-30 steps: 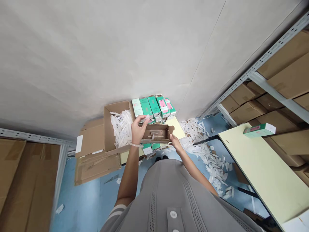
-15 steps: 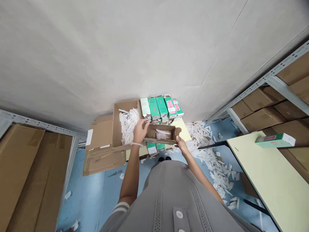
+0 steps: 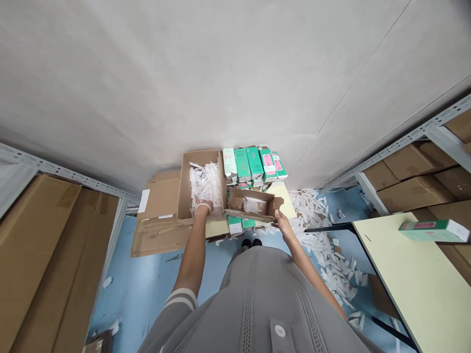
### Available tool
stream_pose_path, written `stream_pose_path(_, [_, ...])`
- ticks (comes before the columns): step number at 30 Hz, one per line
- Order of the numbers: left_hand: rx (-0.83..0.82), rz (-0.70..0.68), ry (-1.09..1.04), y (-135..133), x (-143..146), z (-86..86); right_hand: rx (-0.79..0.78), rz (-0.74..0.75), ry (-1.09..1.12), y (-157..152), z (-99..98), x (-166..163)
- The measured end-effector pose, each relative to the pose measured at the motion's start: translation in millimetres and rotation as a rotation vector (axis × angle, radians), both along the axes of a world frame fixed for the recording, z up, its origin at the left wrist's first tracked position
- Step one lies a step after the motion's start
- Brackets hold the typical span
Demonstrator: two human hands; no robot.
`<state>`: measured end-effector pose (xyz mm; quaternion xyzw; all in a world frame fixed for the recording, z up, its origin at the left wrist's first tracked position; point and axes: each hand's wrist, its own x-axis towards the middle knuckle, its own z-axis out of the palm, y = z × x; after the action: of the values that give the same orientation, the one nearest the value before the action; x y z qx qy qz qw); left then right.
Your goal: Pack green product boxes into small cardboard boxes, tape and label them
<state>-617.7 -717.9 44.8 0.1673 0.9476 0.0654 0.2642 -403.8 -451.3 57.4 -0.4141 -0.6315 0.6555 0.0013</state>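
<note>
My left hand is over the near part of a large open carton. It rests at a heap of slim white packets, thumb and fingers apart; its fingertips are partly hidden. With my right hand I grip the right end of a small, open brown cardboard box. This box is tilted, its right flap is torn, and a whitish piece lies inside. Right behind it stand several green and white boxes, some with pink panels. More green boxes show below it.
Flattened cardboard sticks out left of the carton. White packets litter the blue floor at right. A pale yellow table carries a green box. Shelves with brown cartons flank both sides, and a grey wall rises ahead.
My left hand has moved left and down from the small box's left end to the white packets in the carton. My right hand still holds the small box. The view has shifted slightly.
</note>
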Motion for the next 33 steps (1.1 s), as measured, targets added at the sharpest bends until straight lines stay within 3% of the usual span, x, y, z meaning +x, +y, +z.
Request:
stream_pose_path(5, [0.033,0.104,0.084,-13,-3,16.6,-0.016,-0.002,-0.012,-1,5.1,-1])
stream_pose_path(11, [0.243,0.225,0.364,-44,2,70.3,-0.027,-0.007,-0.027,-1,11.7,-2])
stream_pose_path(14, [0.329,0.196,0.439,-50,9,98.9,-0.026,-0.003,-0.021,0,12.2,-4])
stream_pose_path(17, [0.438,0.080,0.500,-39,24,118.4,-0.008,-0.008,-0.055,0,12.2,-8])
stream_pose_path(20, [0.538,-0.129,0.487,-9,46,121.8,-0.007,-0.003,-0.076,-1,12.9,-11])
stream_pose_path(23, [0.555,-0.354,0.368,28,71,111.7,-0.009,0.016,-0.063,-2,13.6,-12])
stream_pose_path(25, [0.514,-0.432,0.325,46,83,104.2,0.001,0.017,-0.052,-3,13.4,-12])
stream_pose_path(28, [0.463,-0.385,0.392,53,87,101.2,0.009,0.011,-0.043,-4,12.2,-11])
stream_pose_path(33, [0.407,-0.196,0.534,33,71,109.5,0.006,0.000,-0.049,-5,8.7,-12])
